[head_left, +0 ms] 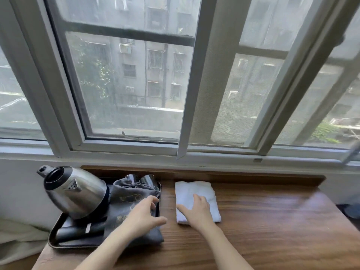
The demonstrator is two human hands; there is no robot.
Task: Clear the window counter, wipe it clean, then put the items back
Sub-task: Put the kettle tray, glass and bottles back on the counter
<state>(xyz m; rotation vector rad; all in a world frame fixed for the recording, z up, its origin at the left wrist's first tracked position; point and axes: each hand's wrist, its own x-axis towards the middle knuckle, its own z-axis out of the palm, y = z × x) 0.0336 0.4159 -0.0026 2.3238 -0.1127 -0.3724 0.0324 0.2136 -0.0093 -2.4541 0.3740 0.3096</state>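
Tray (58,228) sits at the surface's (272,221) left end; left hand (143,215) reaches it, fingers apart, probably to lift; right hand (196,210) presses flat, fingers spread, on folded cloth (194,189), ready for wiping.

The bench (263,221) runs beneath the window (136,84). The folded cloth (194,193) lies on the bench under the right hand (196,210), its far part reaching beyond that hand's fingers (197,197) toward the window. Left of those fingers, just beside the cloth, the tray (53,234) sits at the bench's left end. The left hand (143,216) rests on the drawstring pouch (128,193) lying in the tray; its fingers (153,200) reach the tray's right rim. Beyond them, at the tray's far edge, stand two cups (148,181). Left of the left fingers, the kettle (76,191) stands in the tray, touching the pouch. Nearer than the kettle, a flat device (78,229) lies in the tray's front part, left of the pouch.
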